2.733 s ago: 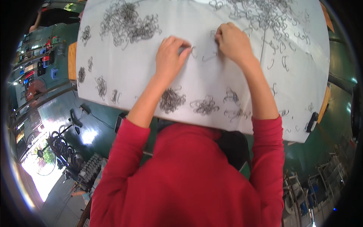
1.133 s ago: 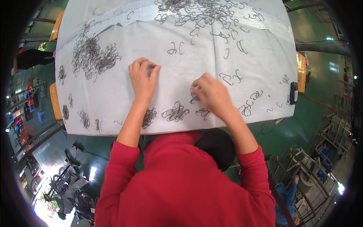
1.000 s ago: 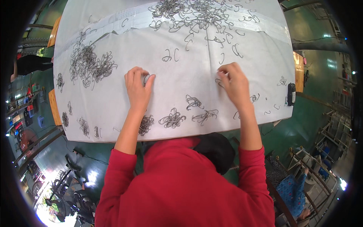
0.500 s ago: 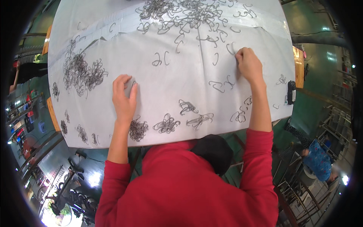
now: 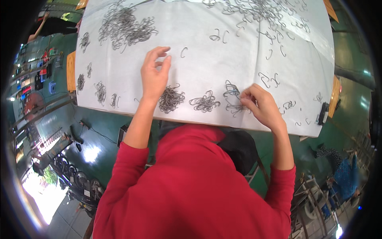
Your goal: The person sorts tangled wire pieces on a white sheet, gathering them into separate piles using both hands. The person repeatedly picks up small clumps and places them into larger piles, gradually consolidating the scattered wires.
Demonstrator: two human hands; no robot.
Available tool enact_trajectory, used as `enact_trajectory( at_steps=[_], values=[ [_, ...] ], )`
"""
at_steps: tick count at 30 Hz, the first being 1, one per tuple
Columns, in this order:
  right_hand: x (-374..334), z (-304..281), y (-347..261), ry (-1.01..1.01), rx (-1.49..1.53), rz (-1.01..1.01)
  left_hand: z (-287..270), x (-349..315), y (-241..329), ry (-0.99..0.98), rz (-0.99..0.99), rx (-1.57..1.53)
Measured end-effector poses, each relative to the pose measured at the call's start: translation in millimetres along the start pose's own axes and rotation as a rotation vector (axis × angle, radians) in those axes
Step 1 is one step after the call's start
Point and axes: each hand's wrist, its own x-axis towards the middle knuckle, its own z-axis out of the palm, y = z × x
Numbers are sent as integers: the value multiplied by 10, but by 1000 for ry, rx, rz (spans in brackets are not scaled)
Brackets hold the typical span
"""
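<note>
From my remote seat, the left hand (image 5: 154,75) rests loosely open and empty on the white sheet (image 5: 207,51) beside a heap of wire hooks (image 5: 171,99), while the right hand (image 5: 260,105) pinches hooks from another small cluster (image 5: 234,97) near the front edge.

I see a big heap of bent wire hooks (image 5: 126,27) far left on the white sheet (image 5: 207,59), well apart from another spread of hooks (image 5: 258,10) along the top edge. Small black device (image 5: 323,113) sits at the worktop's right edge. Green floor (image 5: 101,135) below; black cable (image 5: 85,126) runs across it. Another person in blue (image 5: 344,179) at lower right.
</note>
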Motion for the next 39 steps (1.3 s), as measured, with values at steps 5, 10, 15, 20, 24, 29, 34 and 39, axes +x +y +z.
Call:
enact_trajectory(
  at_steps=[5, 10, 15, 20, 24, 29, 34, 39],
  values=[
    [1054, 398, -411, 126, -218, -344, -56, -54, 121, -74, -325, -284],
    [1797, 754, -506, 139, -616, -546, -104, -47, 144, -98, -500, -446],
    [1698, 720, -431, 57, -791, -510, -118, 11, -6, -81, -649, -699],
    [1463, 409, -559, 131, -265, -469, 186, 225, 59, -257, -861, -1329],
    [1777, 15, -179, 571, -367, -249, 268, 368, 151, -313, -975, -1313],
    [1774, 45, 53, 584, -699, -111, 261, 438, 84, -230, -982, -1218],
    [1974, -22, -307, 518, -479, -176, 204, 480, -85, -152, -952, -1194],
    [2674, -161, -133, 526, -376, -45, 225, 543, -194, -232, -939, -1207]
  ],
)
